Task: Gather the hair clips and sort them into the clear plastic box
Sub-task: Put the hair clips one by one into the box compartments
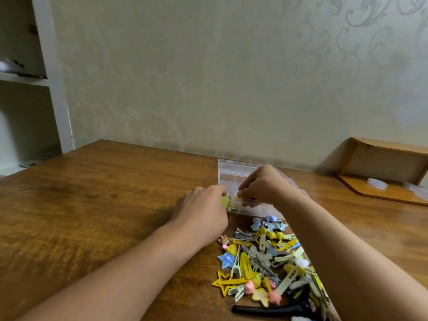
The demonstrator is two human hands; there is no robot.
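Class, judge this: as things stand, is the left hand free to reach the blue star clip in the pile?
Probably not at once: the left hand is pinching a yellow clip at the clear box. The blue star clip itself lies uncovered.

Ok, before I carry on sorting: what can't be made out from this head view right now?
- Clear plastic box: the right hand covers much of its compartments, so their contents are hidden.
- Yellow clip: the left hand hides part of it; its shape is unclear.
- Pile of hair clips: its right side lies behind the right forearm.
- Black clip: crossed by the forearm near the bottom edge.
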